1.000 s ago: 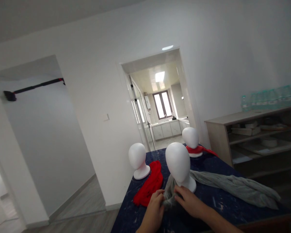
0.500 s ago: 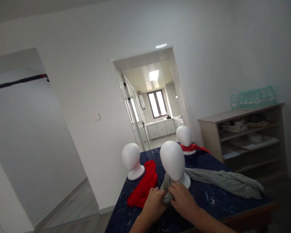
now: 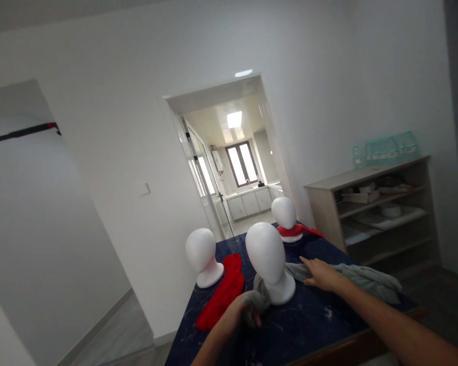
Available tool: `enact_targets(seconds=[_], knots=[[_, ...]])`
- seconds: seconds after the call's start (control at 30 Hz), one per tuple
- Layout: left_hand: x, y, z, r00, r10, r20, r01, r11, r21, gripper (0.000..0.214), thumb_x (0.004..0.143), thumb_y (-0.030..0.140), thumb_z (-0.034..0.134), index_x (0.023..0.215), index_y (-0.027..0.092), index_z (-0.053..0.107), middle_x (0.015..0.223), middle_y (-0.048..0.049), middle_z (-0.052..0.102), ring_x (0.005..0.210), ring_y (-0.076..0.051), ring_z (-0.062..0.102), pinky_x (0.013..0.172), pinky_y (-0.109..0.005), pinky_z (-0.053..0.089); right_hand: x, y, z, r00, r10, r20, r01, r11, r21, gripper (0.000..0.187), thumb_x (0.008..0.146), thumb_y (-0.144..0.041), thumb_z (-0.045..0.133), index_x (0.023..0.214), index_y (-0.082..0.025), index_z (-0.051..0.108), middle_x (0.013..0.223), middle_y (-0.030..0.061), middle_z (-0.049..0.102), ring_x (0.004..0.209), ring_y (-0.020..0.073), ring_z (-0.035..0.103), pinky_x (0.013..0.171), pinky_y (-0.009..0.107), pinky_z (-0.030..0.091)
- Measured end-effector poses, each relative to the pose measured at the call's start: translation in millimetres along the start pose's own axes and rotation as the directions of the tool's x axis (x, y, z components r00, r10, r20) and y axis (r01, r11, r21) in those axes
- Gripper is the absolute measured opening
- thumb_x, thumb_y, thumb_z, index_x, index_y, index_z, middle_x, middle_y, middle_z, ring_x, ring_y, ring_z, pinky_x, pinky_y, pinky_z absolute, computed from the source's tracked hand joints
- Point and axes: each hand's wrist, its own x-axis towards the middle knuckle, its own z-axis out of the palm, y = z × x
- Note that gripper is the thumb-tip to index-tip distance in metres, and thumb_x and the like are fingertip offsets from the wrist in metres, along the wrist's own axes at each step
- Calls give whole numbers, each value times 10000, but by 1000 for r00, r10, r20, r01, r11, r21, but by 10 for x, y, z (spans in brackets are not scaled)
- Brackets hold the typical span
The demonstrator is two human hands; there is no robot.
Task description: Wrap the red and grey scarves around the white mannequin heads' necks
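A white foam mannequin head point(image 3: 265, 251) stands upright near the front of the table, and a grey scarf point(image 3: 370, 279) passes behind its neck. My left hand point(image 3: 238, 311) is closed on the scarf's bunched end, left of the head's base. On the other side, my right hand point(image 3: 322, 274) is over the scarf's long part, thumb and forefinger apart; whether it touches the cloth I cannot tell. A red scarf point(image 3: 223, 292) lies left of the head, beside a second mannequin head point(image 3: 201, 249).
A third mannequin head point(image 3: 284, 212) stands at the back with a red scarf point(image 3: 290, 232) round its neck. All rest on a dark blue table point(image 3: 309, 317). A wooden shelf point(image 3: 324, 185) with bottles point(image 3: 391, 150) on top stands right. A doorway opens behind.
My right hand has left the bunched end in front of the neck and moved right, over the scarf's long part. My left hand keeps hold, slightly lower. The view has shifted slightly.
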Motion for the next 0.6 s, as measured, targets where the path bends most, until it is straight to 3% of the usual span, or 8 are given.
enact_targets(seconds=[0.1, 0.17, 0.23, 0.33, 0.43, 0.53, 0.6], knots=[[-46, 53, -114, 989, -150, 14, 140, 949, 281, 431, 856, 536, 615, 1072, 168, 676, 820, -52, 743, 734, -246, 706, 675, -336, 516, 178, 55, 17, 998, 21, 51, -22, 1000, 21, 456, 872, -216, 684, 1322, -140, 678, 1350, 202, 684, 1274, 365, 616, 1056, 434, 436], [-82, 72, -166, 982, -186, -25, 165, 794, 585, 521, 714, 508, 781, 1121, 197, 687, 974, -53, 775, 911, -295, 739, 814, -372, 542, 289, 59, 33, 997, 56, 61, -59, 997, 51, 274, 884, -155, 659, 1146, -151, 742, 1231, 182, 734, 1193, 332, 664, 1023, 412, 452], [-106, 85, -188, 985, -164, -46, 135, 586, 799, 630, 621, 485, 862, 1185, 251, 707, 1121, -55, 787, 1111, -359, 713, 1034, -477, 480, 411, 65, 36, 992, 112, 61, -118, 988, 96, 176, 927, -156, 642, 1071, -147, 742, 1177, 163, 744, 1143, 290, 683, 1012, 405, 475], [-95, 121, -201, 984, -162, -80, 133, 347, 929, 436, 727, 406, 782, 1134, 250, 761, 1129, -104, 801, 1163, -395, 700, 1136, -561, 378, 609, 69, 6, 973, 226, 46, -231, 953, 198, 206, 996, -313, 658, 1112, -150, 706, 1171, 102, 727, 1086, 237, 691, 979, 435, 547], [-37, 194, -256, 985, -137, -102, 129, 204, 970, 252, 840, 271, 607, 980, 195, 803, 1030, -159, 807, 1083, -371, 729, 1120, -526, 382, 775, 33, -75, 946, 319, 49, -317, 889, 330, 306, 1004, -410, 666, 1184, -164, 676, 1147, 62, 715, 980, 197, 705, 866, 404, 615], [28, 282, -375, 989, -86, -118, 132, 176, 975, 291, 873, 196, 527, 954, 176, 805, 1019, -169, 803, 1053, -355, 730, 1157, -533, 324, 864, -27, -206, 925, 380, 8, -340, 817, 465, 334, 1004, -405, 667, 1237, -165, 659, 1174, 69, 705, 958, 193, 706, 825, 385, 628], [59, 338, -481, 987, -73, -144, 155, 195, 968, 316, 885, 152, 485, 914, 157, 799, 1011, -179, 798, 1056, -358, 717, 1170, -565, 283, 875, -41, -312, 907, 412, -85, -301, 778, 552, 362, 1000, -409, 671, 1277, -176, 647, 1243, 80, 687, 1027, 217, 698, 871, 415, 623]])
